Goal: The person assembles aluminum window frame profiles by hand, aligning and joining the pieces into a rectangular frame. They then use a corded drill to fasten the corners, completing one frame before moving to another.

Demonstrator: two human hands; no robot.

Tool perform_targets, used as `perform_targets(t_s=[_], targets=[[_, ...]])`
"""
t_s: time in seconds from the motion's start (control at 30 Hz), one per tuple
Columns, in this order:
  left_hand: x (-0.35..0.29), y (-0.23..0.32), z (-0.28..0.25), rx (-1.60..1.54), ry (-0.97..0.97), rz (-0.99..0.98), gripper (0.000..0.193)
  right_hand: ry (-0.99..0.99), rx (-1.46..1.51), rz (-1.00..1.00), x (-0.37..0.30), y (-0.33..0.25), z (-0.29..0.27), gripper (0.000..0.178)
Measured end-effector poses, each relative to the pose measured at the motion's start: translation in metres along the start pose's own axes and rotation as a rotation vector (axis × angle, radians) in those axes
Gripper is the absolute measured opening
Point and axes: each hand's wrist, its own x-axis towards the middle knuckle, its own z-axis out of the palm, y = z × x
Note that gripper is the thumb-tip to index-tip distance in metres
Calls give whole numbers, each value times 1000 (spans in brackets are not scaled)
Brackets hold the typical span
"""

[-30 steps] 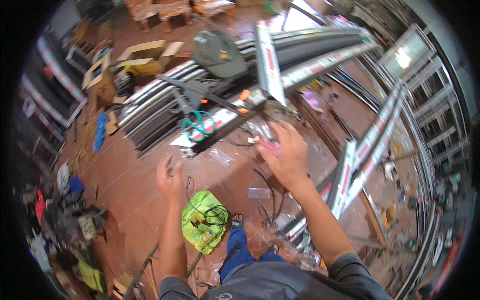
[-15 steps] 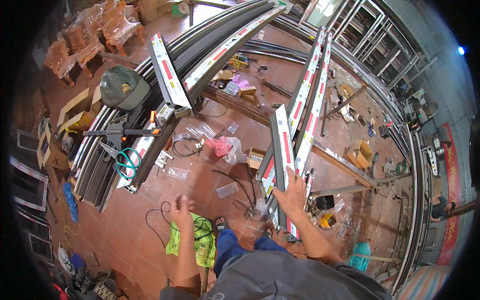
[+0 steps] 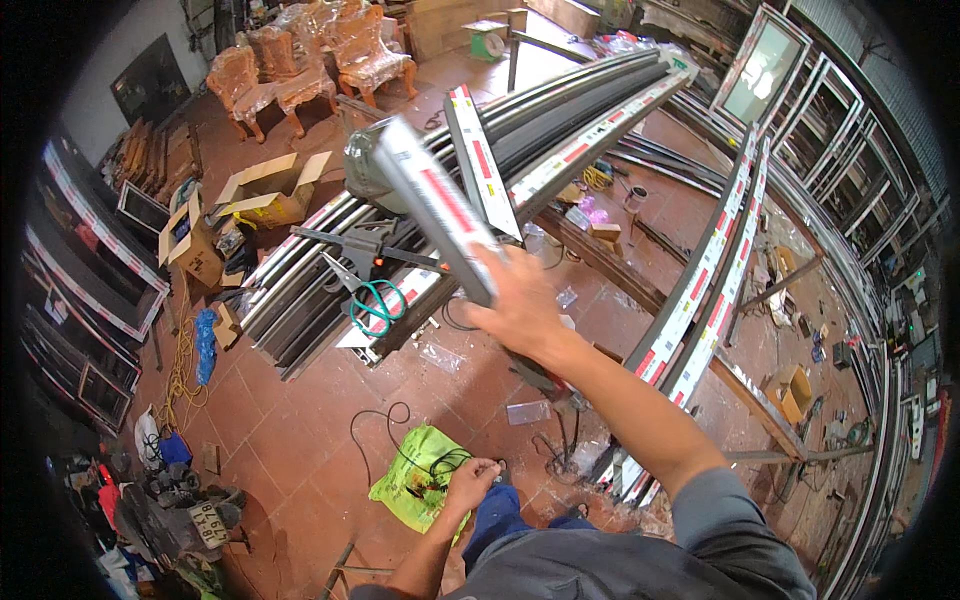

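Head view: profile point(image 3: 432, 206) within right fingers point(image 3: 500, 285)

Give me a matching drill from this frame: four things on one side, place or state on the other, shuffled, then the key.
Things
1. short aluminium profile with red-and-white film
2. left hand
3. green plastic bag
4. cardboard boxes

Place or state
A. lying flat on the red tile floor beside a black cable
B. held up in the right hand, one end pointing away from the person
C. open, on the floor near the carved wooden chairs
D. low by the person's knee, closed around a black cable

Pairs: 1-B, 2-D, 3-A, 4-C
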Motion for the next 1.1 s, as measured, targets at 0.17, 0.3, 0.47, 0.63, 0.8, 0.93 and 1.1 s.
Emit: perform_targets(t_s=[0.17, 0.3, 0.47, 0.63, 0.8, 0.93, 1.1], targets=[[-22, -30, -11, 15, 129, 57, 40, -144, -84, -37, 93, -48, 102, 79], [-24, -98, -14, -144, 190, -26, 37, -155, -137, 89, 112, -63, 153, 76], [-32, -150, -18, -267, 215, -110, 38, -368, -93, 44, 104, -83, 141, 82], [-9, -69, -17, -763, 94, -29, 63, -329, 60, 59, 79, -77, 142, 89], [53, 38, -36, -1068, 49, 199, 75, -136, 180, 39, 58, -44, 101, 78], [75, 32, -37, -1007, 9, 95, 71, 224, 257, 53, -21, 16, 24, 61], [58, 0, 13, -722, -208, -91, 41, 522, -121, 681, -231, 110, -72, 65]])
